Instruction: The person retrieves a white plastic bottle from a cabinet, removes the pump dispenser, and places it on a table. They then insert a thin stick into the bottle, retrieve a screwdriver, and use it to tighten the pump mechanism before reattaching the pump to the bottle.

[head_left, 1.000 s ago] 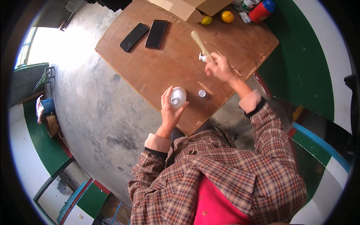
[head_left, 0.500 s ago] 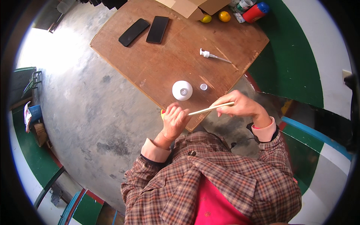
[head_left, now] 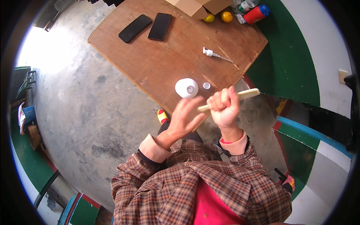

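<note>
The right hand (head_left: 224, 108), fisted round a pale comb (head_left: 240, 96), has lifted it higher than half a second ago, while the left hand (head_left: 186, 116) now spreads open against its near end. The comb slants long and cream-coloured; beyond the hands stands a white bottle (head_left: 186, 88).

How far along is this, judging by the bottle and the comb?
Done: the white bottle stands open on the table, with its pump and a small cap lying apart. In hand: the right hand has the comb in its grip; the left hand, open, meets its near end. Left: the bottle is not yet closed.
</note>
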Demonstrator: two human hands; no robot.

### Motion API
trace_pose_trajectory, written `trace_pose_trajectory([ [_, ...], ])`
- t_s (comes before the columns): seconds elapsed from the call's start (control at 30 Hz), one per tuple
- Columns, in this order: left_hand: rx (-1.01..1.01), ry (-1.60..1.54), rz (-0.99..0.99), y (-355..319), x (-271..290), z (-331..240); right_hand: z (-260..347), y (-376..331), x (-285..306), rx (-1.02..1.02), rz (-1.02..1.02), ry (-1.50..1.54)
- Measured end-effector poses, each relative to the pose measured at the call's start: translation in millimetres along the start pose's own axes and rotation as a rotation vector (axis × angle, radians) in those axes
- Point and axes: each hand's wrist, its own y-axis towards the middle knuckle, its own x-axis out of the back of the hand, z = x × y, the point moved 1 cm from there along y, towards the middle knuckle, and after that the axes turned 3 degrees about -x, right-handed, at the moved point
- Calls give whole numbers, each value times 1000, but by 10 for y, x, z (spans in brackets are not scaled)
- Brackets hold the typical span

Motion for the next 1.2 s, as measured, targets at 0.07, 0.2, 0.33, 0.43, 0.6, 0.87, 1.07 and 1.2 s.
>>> trace_pose_trajectory([
  [0.07, 40, 204, -185, 29, 66, 157, -44, 163, -13, 155, -39, -122],
  [0.2, 101, 351, -113, 128, 39, 527, -319, 348, -75, 285, -54, -285],
  [0.33, 109, 361, -94, 183, -93, 768, -561, 307, 31, 365, -29, -442],
  [0.43, 115, 306, -126, 195, -140, 844, -657, 308, 73, 418, -14, -593],
  [0.6, 131, 270, -102, 203, -118, 857, -285, 371, -260, 272, 6, -428],
  [0.87, 94, 280, -135, 244, -96, 888, -423, 492, -216, 309, -5, -419],
  [1.07, 126, 263, -76, 201, -93, 857, -1, 278, -318, 348, 124, -354],
  [1.2, 98, 264, -97, 194, -104, 866, -169, 484, -540, 736, -99, -1109],
])
